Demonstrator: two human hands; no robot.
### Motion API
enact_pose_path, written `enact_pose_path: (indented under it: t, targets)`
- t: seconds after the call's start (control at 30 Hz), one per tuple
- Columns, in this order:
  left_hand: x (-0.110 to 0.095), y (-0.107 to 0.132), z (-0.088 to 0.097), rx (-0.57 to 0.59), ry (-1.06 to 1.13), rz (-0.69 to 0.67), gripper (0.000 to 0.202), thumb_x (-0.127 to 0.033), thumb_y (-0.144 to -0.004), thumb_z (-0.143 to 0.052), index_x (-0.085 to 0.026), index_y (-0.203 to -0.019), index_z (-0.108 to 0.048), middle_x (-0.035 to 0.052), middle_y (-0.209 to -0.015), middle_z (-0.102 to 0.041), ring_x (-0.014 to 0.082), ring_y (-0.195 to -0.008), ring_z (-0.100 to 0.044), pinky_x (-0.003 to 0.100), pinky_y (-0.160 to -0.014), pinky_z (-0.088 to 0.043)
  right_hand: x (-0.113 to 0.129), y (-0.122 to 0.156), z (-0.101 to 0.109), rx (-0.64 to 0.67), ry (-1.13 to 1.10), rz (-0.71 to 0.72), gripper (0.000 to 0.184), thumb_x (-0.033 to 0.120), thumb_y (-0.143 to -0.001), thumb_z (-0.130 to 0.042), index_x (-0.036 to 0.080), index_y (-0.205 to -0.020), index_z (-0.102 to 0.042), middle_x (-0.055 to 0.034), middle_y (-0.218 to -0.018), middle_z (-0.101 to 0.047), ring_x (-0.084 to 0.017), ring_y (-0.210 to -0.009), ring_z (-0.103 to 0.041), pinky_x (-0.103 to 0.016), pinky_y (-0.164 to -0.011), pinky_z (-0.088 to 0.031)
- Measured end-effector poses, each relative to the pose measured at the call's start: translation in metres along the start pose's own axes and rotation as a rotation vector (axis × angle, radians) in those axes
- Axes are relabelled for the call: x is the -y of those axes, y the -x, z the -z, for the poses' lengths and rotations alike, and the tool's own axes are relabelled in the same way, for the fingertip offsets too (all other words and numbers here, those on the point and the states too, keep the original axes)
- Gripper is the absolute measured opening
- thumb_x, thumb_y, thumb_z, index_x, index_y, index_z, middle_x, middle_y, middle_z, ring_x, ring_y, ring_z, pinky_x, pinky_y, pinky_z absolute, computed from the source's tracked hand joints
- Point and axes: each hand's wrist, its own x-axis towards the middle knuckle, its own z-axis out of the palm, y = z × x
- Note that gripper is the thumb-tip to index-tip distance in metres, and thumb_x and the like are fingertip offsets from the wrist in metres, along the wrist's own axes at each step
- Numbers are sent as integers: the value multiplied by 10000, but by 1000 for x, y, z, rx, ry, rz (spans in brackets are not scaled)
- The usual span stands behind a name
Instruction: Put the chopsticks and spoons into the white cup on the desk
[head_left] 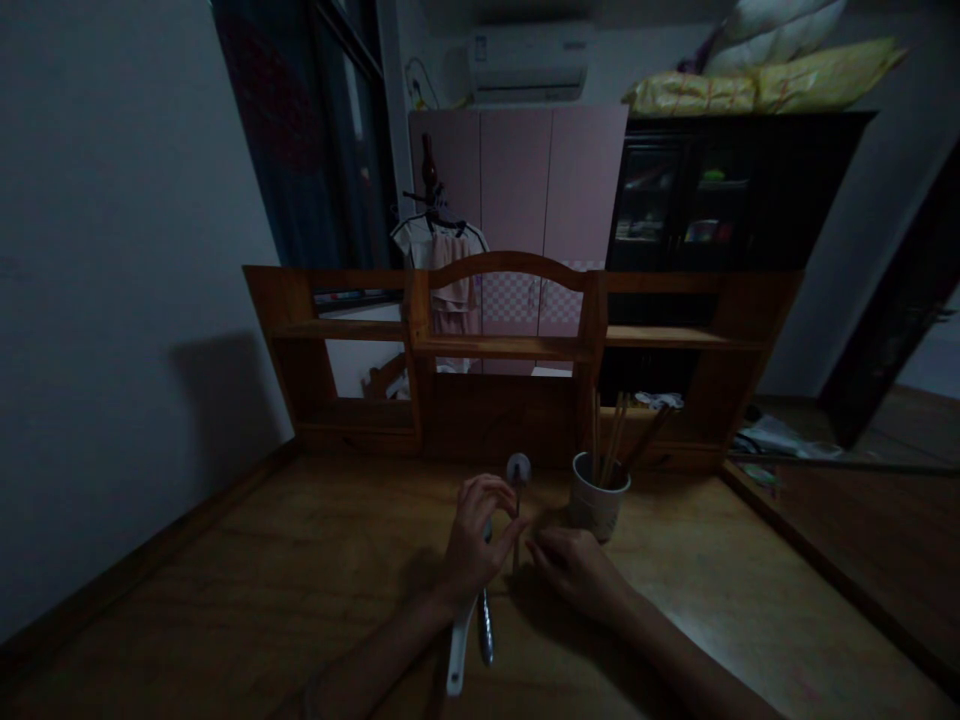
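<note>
Wooden desk (pixel 360 520): slim utensil (pixel 519 472) shows round, pale head at twelve o'clock; left hand (pixel 476 520) half-curled, right hand (pixel 574 560) curled tighter, holds unclear.

The cup (pixel 596 512) is white, the tabletop (pixel 337 560) brown.

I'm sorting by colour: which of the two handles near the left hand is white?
The left handle, with a hole near its end; the right handle is silvery.
</note>
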Motion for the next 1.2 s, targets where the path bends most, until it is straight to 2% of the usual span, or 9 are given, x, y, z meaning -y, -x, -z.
enact_pose_path:
  t: [0.23,0.63,0.93,1.2]
  targets:
    - [1,-1,0,1,-14,1,48,-199,-821,-633,-201,-799,-590,57,-974,-575,220,-1039,-499,360,-942,-396,-1,0,0,2,20,-1,295,244,-971,-420,155,-709,-522,-10,-673,-559,-101,-580,-482,-230,-578,-299]
    - [5,0,-1,-6,-15,12,60,-257,-838,-621,-207,-811,-603,66,-976,-579,231,-1042,-502,370,-939,-403,2,0,2,0,9,1,281,240,-967,-424,161,-714,-517,-13,-680,-563,-105,-588,-489,-230,-582,-300]
    - [3,-1,1,6,-16,13,42,-193,-823,-632,-203,-814,-592,54,-980,-572,216,-1043,-498,354,-943,-395,1,1,1,1,12,-8,294,242,-969,-425,158,-709,-534,-11,-672,-566,-104,-582,-491,-232,-575,-305]
    - [4,-1,0,-8,-14,10,44,-216,-826,-633,-203,-802,-598,58,-973,-572,221,-1038,-500,355,-933,-402,2,0,1,-5,0,-5,283,223,-957,-436,158,-702,-538,-8,-660,-558,-104,-573,-489,-234,-566,-304]
